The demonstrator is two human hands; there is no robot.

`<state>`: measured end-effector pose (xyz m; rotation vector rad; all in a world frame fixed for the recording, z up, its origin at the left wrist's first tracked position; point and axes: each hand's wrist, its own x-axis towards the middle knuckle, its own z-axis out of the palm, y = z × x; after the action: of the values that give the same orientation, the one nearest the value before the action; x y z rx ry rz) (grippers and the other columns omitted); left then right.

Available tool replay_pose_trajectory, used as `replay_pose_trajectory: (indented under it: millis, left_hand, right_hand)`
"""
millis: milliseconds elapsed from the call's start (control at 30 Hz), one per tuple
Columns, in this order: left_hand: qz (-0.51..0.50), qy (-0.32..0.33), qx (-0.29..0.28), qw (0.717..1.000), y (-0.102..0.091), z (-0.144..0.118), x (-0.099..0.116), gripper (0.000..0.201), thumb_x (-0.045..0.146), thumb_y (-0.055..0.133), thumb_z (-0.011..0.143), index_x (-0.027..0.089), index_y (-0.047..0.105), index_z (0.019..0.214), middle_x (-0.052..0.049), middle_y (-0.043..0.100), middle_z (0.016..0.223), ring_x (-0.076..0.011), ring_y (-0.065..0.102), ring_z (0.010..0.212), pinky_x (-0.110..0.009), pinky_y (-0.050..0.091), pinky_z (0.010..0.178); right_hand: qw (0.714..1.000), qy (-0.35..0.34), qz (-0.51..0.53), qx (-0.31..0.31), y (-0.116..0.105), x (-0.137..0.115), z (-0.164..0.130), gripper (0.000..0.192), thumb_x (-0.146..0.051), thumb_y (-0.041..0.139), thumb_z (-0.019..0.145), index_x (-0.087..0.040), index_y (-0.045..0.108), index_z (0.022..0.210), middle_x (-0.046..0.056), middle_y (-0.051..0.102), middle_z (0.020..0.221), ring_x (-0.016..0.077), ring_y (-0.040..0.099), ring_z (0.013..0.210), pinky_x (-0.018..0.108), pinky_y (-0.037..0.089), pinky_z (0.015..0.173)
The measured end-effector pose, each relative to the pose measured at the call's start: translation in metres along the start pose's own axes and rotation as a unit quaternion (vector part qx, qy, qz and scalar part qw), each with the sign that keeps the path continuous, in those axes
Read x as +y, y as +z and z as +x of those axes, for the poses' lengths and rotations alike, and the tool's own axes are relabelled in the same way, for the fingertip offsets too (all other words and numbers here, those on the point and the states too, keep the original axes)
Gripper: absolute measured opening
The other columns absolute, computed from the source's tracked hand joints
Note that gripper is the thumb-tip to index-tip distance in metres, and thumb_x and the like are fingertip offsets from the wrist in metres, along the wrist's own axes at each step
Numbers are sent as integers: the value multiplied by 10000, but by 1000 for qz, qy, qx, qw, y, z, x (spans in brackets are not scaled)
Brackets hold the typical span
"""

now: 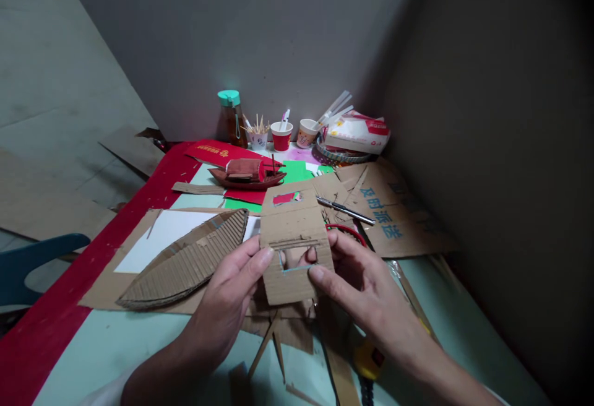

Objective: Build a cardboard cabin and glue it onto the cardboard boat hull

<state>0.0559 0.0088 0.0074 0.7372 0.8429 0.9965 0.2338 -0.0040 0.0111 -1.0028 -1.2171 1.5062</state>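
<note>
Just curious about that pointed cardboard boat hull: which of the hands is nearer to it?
Left. The left hand is right beside the cardboard boat hull; the right hand is farther, beyond the cardboard piece both hold.

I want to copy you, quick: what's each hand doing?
Left hand: pinching the small brown cardboard piece with a cut-out window.
Right hand: holding its other edge.
</note>
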Motion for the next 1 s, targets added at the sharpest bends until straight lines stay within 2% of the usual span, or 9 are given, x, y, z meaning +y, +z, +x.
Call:
replay_pose_trajectory:
  millis: [133, 367, 467, 600, 700, 767, 867, 967, 1000]
  left_hand:
    - [28, 8, 12, 1000, 0, 0, -1, 257, 294, 670, 923, 244, 734, 1167, -49, 786, 1085, -234, 717, 1021, -319, 534, 918]
    - [91, 18, 11, 996, -3, 0, -1, 247, 335, 699, 892, 233, 749, 1112, -53, 781, 991, -225, 712, 913, -312, 532, 856]
    - [152, 36, 12, 988, -4, -1, 0, 266, 368, 689, 888, 215, 754, 1096, -61, 769, 992, -227, 685, 904, -293, 523, 802]
    - [197, 21, -21, 980, 0, -4, 1, 262, 381, 652, 887, 185, 767, 1018, -66, 763, 931, -213, 656, 844, -291, 502, 772]
    - [208, 10, -40, 977, 2, -5, 0, 227, 340, 646, 860, 170, 770, 947, -64, 746, 890, -208, 647, 824, -297, 485, 767]
    - [208, 1, -29, 978, -1, -7, -3, 194, 317, 649, 839, 168, 765, 885, -44, 714, 805, -186, 627, 750, -277, 463, 697]
    - [221, 7, -7, 975, -11, -16, -9, 184, 319, 657, 820, 166, 753, 789, -18, 641, 699, -147, 556, 628, -241, 393, 567]
    - [227, 12, -16, 974, -29, -33, -9, 229, 352, 664, 821, 175, 755, 709, -15, 611, 649, -121, 507, 503, -233, 372, 473]
    - [230, 22, -1, 973, -36, -39, -6, 226, 352, 671, 822, 189, 758, 692, -17, 622, 638, -121, 511, 474, -236, 383, 455]
  right_hand:
    - [1000, 11, 0, -3, 1, -1, 2, 260, -355, 720, 866, -228, 612, 1066, 26, 710, 1011, 180, 672, 893, 300, 534, 826]
    - [1000, 14, -19, -6, 4, 3, 2, 222, -381, 741, 864, -251, 656, 1023, 17, 723, 961, 195, 686, 923, 323, 550, 843]
    - [999, -2, 26, 44, 1, 5, 2, 335, -416, 749, 867, -264, 605, 1128, 41, 746, 1037, 209, 713, 954, 345, 572, 867]
    - [986, -37, 43, 155, -5, 7, 4, 430, -407, 804, 833, -311, 515, 1137, 36, 768, 1055, 205, 733, 904, 300, 593, 778]
    - [983, -59, 9, 175, -8, 8, 5, 504, -415, 817, 816, -345, 513, 1211, 34, 763, 1055, 203, 733, 903, 286, 599, 763]
    - [987, -62, -34, 146, -10, 8, 5, 587, -407, 852, 769, -358, 545, 1267, 50, 739, 1153, 226, 724, 987, 306, 604, 811]
    - [996, -17, -79, 42, -13, 8, 1, 641, -344, 885, 729, -382, 607, 1305, 56, 681, 1316, 277, 682, 1147, 347, 593, 899]
    - [997, 33, -49, -41, -11, 8, -3, 525, -335, 850, 773, -398, 656, 1258, 59, 728, 1246, 297, 712, 1104, 390, 610, 875]
    - [996, 50, -42, -58, -8, 6, -3, 492, -341, 848, 774, -393, 673, 1230, 63, 750, 1193, 302, 729, 1063, 401, 618, 849]
